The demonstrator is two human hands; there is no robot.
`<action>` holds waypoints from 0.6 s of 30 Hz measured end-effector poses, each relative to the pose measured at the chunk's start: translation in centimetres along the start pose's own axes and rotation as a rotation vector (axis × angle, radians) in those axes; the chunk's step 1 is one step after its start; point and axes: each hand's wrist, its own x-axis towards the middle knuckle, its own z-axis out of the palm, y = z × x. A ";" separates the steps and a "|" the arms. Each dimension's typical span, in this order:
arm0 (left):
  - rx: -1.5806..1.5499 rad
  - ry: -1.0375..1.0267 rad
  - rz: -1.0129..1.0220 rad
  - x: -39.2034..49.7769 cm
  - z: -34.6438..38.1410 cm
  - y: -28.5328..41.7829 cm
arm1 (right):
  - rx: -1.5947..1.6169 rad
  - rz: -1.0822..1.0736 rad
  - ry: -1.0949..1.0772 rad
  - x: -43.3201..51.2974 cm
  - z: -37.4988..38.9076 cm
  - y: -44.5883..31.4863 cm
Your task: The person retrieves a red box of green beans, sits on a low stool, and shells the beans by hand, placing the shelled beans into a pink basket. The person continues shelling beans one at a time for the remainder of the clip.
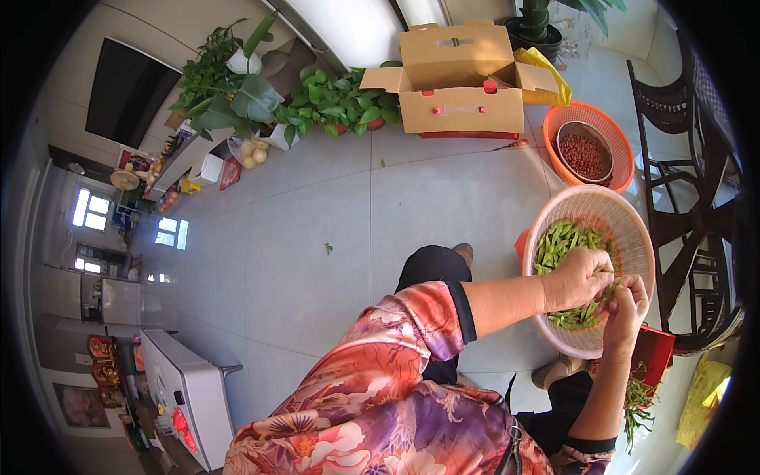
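A round pale pink plastic basket (539, 215) stands in front of me, with green bean pods (561, 243) spread over its bottom. Above it, my left hand (579, 279) and my right hand (626, 303) are close together, fingertips pinching a green pod (610, 289) between them. The fingers partly cover this pod, so its ends are hard to see. More pods lie below and beside my left hand, inside the basket.
Beyond the basket, an orange plastic basket (622, 142) holds a metal bowl of red beans or nuts (585, 155). A screwdriver (515, 144) lies near an open cardboard box (463, 111). Dark chairs (677, 237) stand right; plant trimmings (640, 404) hang by a red box (656, 356).
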 end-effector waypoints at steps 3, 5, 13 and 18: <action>-0.044 0.058 -0.050 0.1 -0.2 -0.4 | 0.012 0.044 0.062 0.2 0.4 -0.1; 0.043 0.070 0.021 0.1 0.2 -1.0 | -0.054 0.128 0.129 0.1 0.5 -0.4; -0.196 0.058 -0.156 0.1 -0.1 -2.2 | 0.148 0.085 0.124 -0.1 0.5 0.4; -0.211 0.050 -0.177 0.2 0.0 -0.9 | 0.150 0.070 0.068 0.1 0.5 0.0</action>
